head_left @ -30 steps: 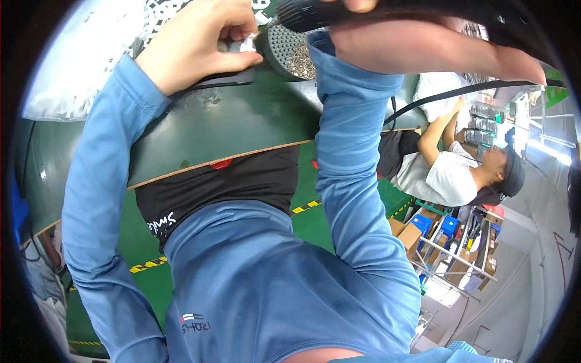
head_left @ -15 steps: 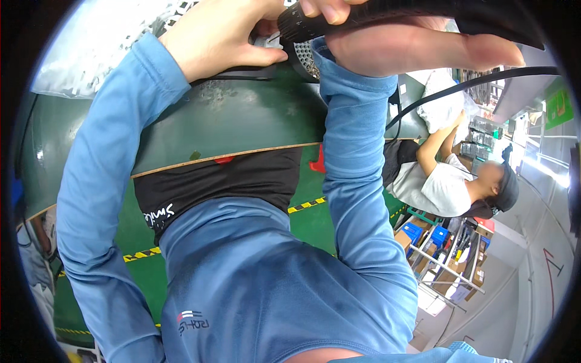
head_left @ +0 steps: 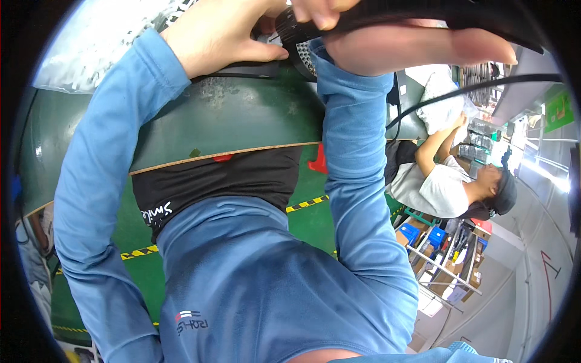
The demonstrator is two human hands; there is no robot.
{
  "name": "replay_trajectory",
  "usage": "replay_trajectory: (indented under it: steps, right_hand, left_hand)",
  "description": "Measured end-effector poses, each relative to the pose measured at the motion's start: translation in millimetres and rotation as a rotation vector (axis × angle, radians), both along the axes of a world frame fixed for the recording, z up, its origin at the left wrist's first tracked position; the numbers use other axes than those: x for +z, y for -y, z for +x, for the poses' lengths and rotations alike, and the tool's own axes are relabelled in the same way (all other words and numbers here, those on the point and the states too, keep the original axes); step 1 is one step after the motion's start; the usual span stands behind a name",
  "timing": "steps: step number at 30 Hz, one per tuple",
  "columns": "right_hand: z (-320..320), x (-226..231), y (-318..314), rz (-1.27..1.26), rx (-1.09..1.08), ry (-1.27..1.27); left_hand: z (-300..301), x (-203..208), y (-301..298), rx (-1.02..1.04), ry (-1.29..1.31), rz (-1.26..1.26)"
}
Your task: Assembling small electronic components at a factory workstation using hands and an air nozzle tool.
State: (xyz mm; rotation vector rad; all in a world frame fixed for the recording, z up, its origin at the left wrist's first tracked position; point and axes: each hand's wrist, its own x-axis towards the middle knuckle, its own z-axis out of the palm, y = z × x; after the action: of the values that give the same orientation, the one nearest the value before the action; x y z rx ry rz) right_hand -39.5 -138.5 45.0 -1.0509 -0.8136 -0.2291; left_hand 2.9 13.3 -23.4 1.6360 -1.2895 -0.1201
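Note:
My right hand [head_left: 411, 48] is wrapped round a black electric screwdriver [head_left: 417, 11], which lies across the top of the view with its ribbed collar [head_left: 289, 29] to the left. My left hand [head_left: 221, 36] is next to the collar, thumb stretched toward the tip and the other fingers bent. A bit of pale material shows between thumb and fingers, but what they grip is mostly hidden. Beside my right wrist is part of a round dish with a perforated surface [head_left: 305, 57].
A large clear plastic bag of white parts [head_left: 103, 45] lies on the green worktable [head_left: 242, 121] at the left. A black cable [head_left: 466, 91] arcs across the right. Another person [head_left: 439, 187] sits there, hands at a white bag [head_left: 440, 100], near a loaded shelf [head_left: 445, 260].
My right hand and the screwdriver have shifted slightly, and its fingers sit a little lower over the collar. The left hand stays almost in place.

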Motion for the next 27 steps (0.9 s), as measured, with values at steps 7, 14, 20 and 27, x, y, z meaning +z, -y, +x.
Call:
replay_trajectory:
  steps: [7, 14, 20, 27]
  right_hand:
    - [10.0, -9.7, -6.8, 0.122, 0.148, -0.148]
    - [-3.0, -6.4, 1.4, 0.116, 0.041, -0.189]
    - [2.9, -10.3, 8.5, 0.061, 0.03, -0.044]
    - [-5.0, -14.9, -7.3, 0.08, 0.068, -0.179]
  left_hand:
    - [-11.1, 17.6, 6.4, 0.002, -0.168, -0.099]
    - [-5.2, 18.6, 3.3, -0.014, -0.226, 0.119]
    - [0.4, 8.2, 8.1, -0.039, -0.11, 0.016]
    - [-3.2, -21.4, 0.5, 0.045, -0.14, 0.121]
